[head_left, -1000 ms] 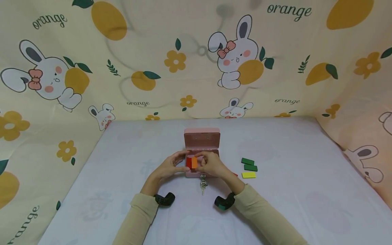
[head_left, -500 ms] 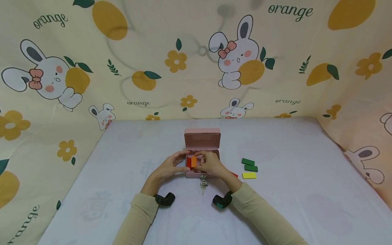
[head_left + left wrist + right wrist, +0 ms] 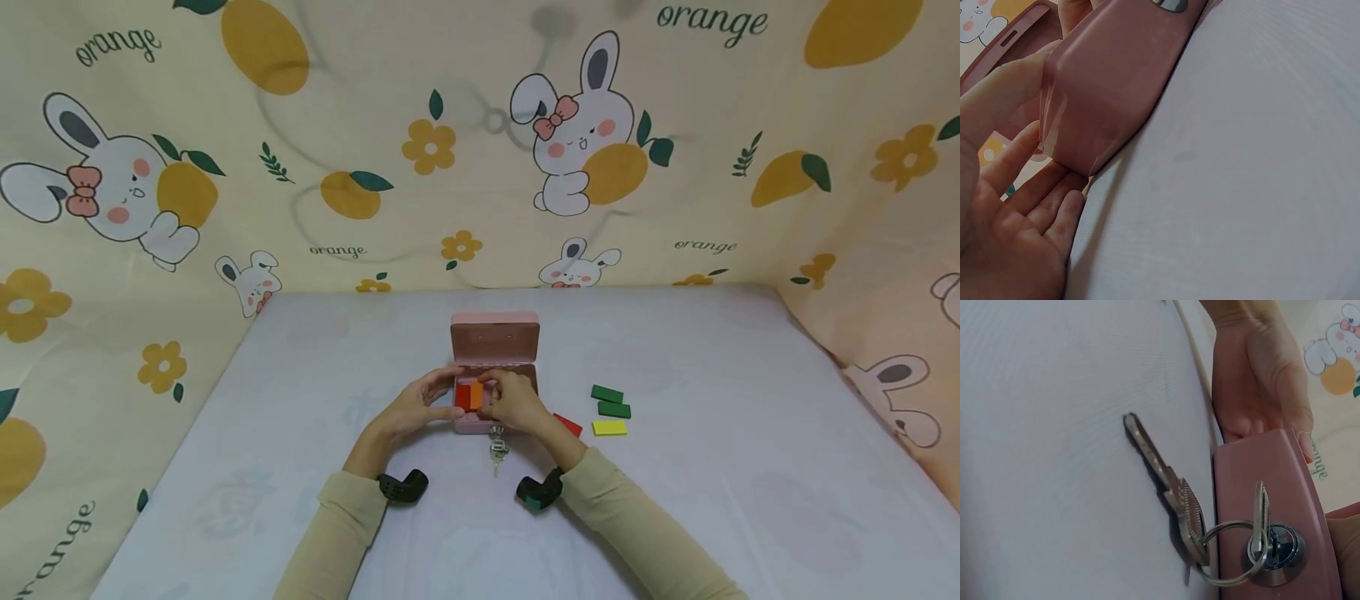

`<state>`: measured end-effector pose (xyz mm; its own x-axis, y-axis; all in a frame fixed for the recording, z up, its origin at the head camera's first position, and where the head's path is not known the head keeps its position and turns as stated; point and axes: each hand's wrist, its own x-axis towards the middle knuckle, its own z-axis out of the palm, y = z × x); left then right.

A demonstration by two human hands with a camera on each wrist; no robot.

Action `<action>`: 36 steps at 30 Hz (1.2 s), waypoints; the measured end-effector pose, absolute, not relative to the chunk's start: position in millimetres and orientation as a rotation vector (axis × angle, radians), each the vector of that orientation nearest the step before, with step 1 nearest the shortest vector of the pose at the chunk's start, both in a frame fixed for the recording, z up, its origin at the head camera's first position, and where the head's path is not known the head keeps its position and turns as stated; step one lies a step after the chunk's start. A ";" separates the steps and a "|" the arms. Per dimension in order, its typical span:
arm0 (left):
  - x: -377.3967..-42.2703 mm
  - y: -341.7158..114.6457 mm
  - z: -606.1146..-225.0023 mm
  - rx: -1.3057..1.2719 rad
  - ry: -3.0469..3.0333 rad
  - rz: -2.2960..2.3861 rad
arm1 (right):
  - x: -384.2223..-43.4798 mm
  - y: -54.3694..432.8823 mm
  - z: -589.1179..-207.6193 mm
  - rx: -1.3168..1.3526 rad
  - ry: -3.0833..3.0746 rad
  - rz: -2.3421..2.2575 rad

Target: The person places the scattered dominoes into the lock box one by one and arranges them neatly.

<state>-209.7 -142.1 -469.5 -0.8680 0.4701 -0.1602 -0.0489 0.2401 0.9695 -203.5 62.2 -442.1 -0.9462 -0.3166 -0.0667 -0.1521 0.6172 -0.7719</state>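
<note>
A pink metal cash box [image 3: 495,342] stands on the table with its lid raised. My left hand [image 3: 408,410] grips its left side, thumb over the front corner and fingers toward the back; the left wrist view has these fingers against the box wall [image 3: 1100,94]. Inside, a red block [image 3: 462,397] is at the left, with an orange block [image 3: 476,396] right beside it. My right hand [image 3: 521,407] reaches into the box and pinches the orange block between thumb and fingers. Keys [image 3: 1188,515] hang on a ring from the front lock [image 3: 1285,547].
To the right of the box lie a red block [image 3: 567,425], a yellow block [image 3: 610,427] and two green blocks [image 3: 614,410]. White cloth [image 3: 337,333] covers the table, and a printed curtain [image 3: 285,167] rises behind it.
The orange block has sunk lower into the box next to the red one. My right wrist has shifted slightly left, uncovering more of the loose red block. My left hand holds its place.
</note>
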 end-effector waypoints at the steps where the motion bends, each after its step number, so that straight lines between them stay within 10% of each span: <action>1: -209.9 -142.0 -469.5 0.378 2.099 1.663 | -203.3 62.1 -441.7 -0.383 2.649 -1.226; 36: -209.3 -143.3 -467.2 0.454 2.085 1.670 | -203.7 59.7 -442.7 -0.381 2.663 -1.099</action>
<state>-209.3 -143.3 -467.2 -0.8547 0.5038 -0.1251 -0.0119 0.2218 0.9750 -203.7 59.7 -442.7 -0.9384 -0.3253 -0.1164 -0.1486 0.6840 -0.7142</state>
